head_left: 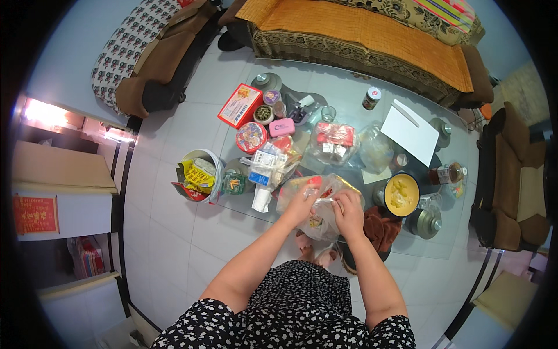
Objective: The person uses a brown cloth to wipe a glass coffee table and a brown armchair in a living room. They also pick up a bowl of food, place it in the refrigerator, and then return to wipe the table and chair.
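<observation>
A clear plastic bag with coloured packets showing through it hangs at the near edge of the glass table. My left hand pinches the bag's gathered top from the left. From the right, my right hand grips the same gathered plastic, a short gap away. What lies inside the bag is hard to make out. Just left of my hands are a white-and-blue packet and a crumpled white tissue. A yellow bowl with pale pieces in it stands to the right of my right hand.
A bin holding yellow packaging stands left of the table. On the table are a red box, a round red tin, a bagged red package, a white board with a knife, and a jar. A brown cloth lies near my right forearm.
</observation>
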Demonstrator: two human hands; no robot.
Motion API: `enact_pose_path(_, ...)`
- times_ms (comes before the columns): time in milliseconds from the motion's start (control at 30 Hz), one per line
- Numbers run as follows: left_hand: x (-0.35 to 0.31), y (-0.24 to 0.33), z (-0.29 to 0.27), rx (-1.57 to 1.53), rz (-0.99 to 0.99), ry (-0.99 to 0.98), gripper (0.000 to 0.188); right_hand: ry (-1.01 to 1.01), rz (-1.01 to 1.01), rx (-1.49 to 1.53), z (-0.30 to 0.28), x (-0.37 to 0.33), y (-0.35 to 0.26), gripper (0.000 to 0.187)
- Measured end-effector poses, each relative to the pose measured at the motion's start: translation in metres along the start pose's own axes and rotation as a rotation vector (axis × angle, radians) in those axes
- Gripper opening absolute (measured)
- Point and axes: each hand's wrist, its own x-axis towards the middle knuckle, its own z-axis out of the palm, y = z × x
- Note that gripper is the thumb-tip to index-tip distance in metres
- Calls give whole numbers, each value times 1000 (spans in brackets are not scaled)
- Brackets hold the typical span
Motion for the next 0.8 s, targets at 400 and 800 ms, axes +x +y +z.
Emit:
enact_pose_path(400,-2,14,-17,675,584,-306,17,-692,598,815,20,18,40,37)
enact_pose_path(800,-3,-29,-9,906,793,239,13,107,1099,1128,37,8,78,31)
